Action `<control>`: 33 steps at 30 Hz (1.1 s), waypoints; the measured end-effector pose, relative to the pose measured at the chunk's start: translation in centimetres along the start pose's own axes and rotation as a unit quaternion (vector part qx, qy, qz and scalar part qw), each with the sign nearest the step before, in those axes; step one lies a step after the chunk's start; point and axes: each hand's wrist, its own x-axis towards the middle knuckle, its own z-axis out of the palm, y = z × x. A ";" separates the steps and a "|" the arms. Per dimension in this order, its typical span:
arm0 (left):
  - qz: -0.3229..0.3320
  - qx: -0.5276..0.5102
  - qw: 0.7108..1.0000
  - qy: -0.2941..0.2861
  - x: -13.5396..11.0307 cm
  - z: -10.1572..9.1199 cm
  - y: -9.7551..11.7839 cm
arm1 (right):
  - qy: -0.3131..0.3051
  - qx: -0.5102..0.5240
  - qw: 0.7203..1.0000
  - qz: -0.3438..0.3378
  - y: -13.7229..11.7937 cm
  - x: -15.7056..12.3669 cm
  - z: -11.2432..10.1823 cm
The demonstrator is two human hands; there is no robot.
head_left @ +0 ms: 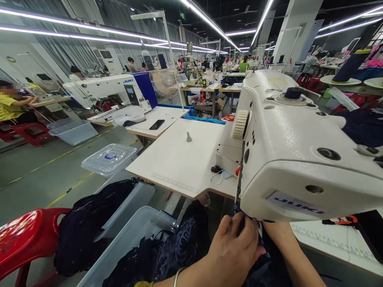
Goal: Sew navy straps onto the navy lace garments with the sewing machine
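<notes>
My left hand (pixel 235 245), with a bracelet at the wrist, is closed on dark navy lace fabric (pixel 266 265) just below the head of a white JUKI sewing machine (pixel 299 159). The fabric hangs down beneath the fingers. From the lower right my right forearm (pixel 297 251) reaches in under the machine head. The right hand's fingers are hidden behind the left hand and the machine, as is the needle area. More navy lace garments (pixel 182 235) lie to the left, in and over a clear plastic bin (pixel 119 239).
A white tabletop (pixel 167 155) with a printed ruler extends left of the machine. A phone (pixel 157 124) lies on the adjoining table by another JUKI machine (pixel 104 93). A red stool (pixel 26 235) holds dark garments (pixel 80 231). A lidded clear box (pixel 109 157) stands nearby.
</notes>
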 end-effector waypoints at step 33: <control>0.018 -0.005 0.999 -0.027 -0.2 -0.2 -0.2 | -0.116 0.186 0.956 0.194 -2.4 -4.4 -4.9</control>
